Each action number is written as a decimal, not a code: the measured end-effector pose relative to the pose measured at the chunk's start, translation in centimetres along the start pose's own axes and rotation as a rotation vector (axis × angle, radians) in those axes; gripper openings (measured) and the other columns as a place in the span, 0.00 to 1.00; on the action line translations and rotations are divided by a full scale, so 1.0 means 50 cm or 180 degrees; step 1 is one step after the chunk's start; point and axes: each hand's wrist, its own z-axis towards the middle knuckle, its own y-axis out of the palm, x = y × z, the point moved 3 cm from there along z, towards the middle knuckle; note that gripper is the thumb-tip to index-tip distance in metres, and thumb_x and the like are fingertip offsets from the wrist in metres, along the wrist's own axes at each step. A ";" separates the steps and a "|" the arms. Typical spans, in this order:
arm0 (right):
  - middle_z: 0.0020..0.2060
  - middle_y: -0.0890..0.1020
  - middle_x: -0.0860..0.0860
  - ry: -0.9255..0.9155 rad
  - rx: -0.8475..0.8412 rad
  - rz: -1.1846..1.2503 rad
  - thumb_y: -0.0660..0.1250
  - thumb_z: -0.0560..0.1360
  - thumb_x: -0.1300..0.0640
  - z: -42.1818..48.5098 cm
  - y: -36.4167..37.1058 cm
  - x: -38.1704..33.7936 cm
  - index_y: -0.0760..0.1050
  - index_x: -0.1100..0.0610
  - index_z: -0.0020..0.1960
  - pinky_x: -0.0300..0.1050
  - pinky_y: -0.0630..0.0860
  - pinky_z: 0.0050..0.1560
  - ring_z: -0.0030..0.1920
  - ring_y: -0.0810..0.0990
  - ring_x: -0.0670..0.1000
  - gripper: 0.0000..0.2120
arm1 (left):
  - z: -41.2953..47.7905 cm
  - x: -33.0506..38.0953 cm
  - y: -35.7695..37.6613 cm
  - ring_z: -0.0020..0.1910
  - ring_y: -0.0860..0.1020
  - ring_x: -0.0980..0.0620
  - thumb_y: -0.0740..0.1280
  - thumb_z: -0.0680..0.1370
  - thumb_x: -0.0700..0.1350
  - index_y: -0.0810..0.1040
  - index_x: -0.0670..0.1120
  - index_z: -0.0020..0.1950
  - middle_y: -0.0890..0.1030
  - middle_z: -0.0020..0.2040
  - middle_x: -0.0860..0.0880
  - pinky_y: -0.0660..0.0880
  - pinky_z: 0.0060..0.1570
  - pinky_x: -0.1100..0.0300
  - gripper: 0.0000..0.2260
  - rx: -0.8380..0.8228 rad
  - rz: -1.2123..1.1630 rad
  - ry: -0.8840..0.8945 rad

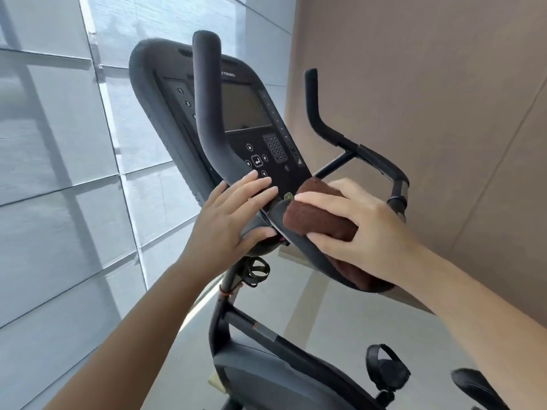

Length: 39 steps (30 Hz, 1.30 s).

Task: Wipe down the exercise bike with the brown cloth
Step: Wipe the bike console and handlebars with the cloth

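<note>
A right hand [358, 223] grips a folded brown cloth [318, 220] against the lower edge of an exercise bike console [251, 113]; beside it, the left hand [231, 217] clasps the handlebar [207, 113], thumb underneath.

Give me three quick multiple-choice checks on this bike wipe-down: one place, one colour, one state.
1. Where is the cloth?
A) on the seat
B) at the lower edge of the console
C) on the floor

2. What colour is the cloth?
A) white
B) blue
C) brown

3. What is the right hand doing?
A) gripping the cloth
B) hanging empty
C) pressing a pedal

Answers: 1 B, the cloth lies against the console's bottom rim; 2 C, it is dark brown; 3 A, the fingers and thumb curl round the cloth.
</note>
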 end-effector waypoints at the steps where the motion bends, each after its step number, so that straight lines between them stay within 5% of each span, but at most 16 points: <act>1: 0.55 0.75 0.48 0.0048 0.0030 -0.0025 0.71 0.69 0.56 -0.022 -0.006 0.003 0.74 0.44 0.61 0.28 0.68 0.55 0.52 0.74 0.43 0.22 | -0.001 -0.004 0.004 0.69 0.64 0.49 0.52 0.78 0.60 0.72 0.44 0.65 0.74 0.65 0.46 0.62 0.64 0.49 0.25 0.0074 -0.0045 0.0045; 5: 0.52 0.76 0.51 0.0218 0.0380 -0.0428 0.69 0.67 0.56 -0.093 -0.016 -0.010 0.74 0.45 0.59 0.26 0.67 0.53 0.50 0.74 0.44 0.22 | 0.000 -0.011 0.015 0.67 0.67 0.47 0.55 0.79 0.54 0.73 0.44 0.64 0.75 0.63 0.46 0.66 0.63 0.50 0.20 0.0321 -0.0201 0.0184; 11: 0.54 0.76 0.56 0.0383 0.0744 -0.1040 0.72 0.68 0.56 -0.016 0.043 -0.077 0.76 0.50 0.61 0.44 0.72 0.50 0.51 0.76 0.56 0.21 | 0.004 -0.014 0.016 0.64 0.68 0.48 0.59 0.78 0.50 0.75 0.45 0.62 0.77 0.60 0.46 0.64 0.55 0.53 0.16 0.0543 -0.0077 0.0280; 24: 0.52 0.76 0.58 0.0193 0.0605 -0.1423 0.71 0.68 0.57 -0.041 0.039 -0.101 0.77 0.52 0.59 0.54 0.77 0.47 0.49 0.77 0.60 0.19 | 0.007 -0.004 0.014 0.62 0.68 0.49 0.53 0.80 0.54 0.77 0.45 0.58 0.78 0.58 0.47 0.63 0.56 0.53 0.19 0.0640 -0.0392 0.0121; 29: 0.52 0.77 0.59 0.0080 0.0629 -0.1611 0.71 0.68 0.57 -0.001 0.071 -0.114 0.77 0.51 0.59 0.56 0.78 0.43 0.47 0.76 0.62 0.19 | 0.008 -0.005 0.006 0.61 0.70 0.48 0.58 0.78 0.49 0.78 0.45 0.57 0.79 0.57 0.47 0.65 0.53 0.53 0.14 0.0644 -0.0330 0.0100; 32: 0.53 0.76 0.57 0.0122 0.0649 -0.1428 0.70 0.68 0.58 -0.055 0.039 -0.090 0.77 0.51 0.60 0.52 0.78 0.46 0.48 0.77 0.59 0.20 | 0.010 -0.004 -0.002 0.61 0.70 0.47 0.55 0.78 0.56 0.78 0.46 0.57 0.79 0.57 0.47 0.65 0.54 0.52 0.20 0.0477 -0.0311 0.0104; 36: 0.52 0.76 0.55 0.0364 0.0654 -0.1205 0.73 0.68 0.62 -0.143 -0.008 -0.052 0.76 0.51 0.60 0.45 0.76 0.51 0.50 0.78 0.55 0.22 | 0.008 -0.002 0.000 0.61 0.71 0.45 0.58 0.76 0.52 0.77 0.45 0.58 0.78 0.58 0.47 0.66 0.56 0.50 0.17 0.0392 -0.0305 0.0032; 39: 0.53 0.76 0.51 0.0641 0.0602 -0.0587 0.72 0.68 0.62 -0.168 -0.024 -0.037 0.76 0.47 0.60 0.29 0.70 0.51 0.51 0.76 0.44 0.22 | 0.007 0.001 0.000 0.62 0.71 0.45 0.58 0.76 0.52 0.77 0.45 0.58 0.78 0.58 0.46 0.67 0.56 0.48 0.17 0.0376 -0.0327 -0.0019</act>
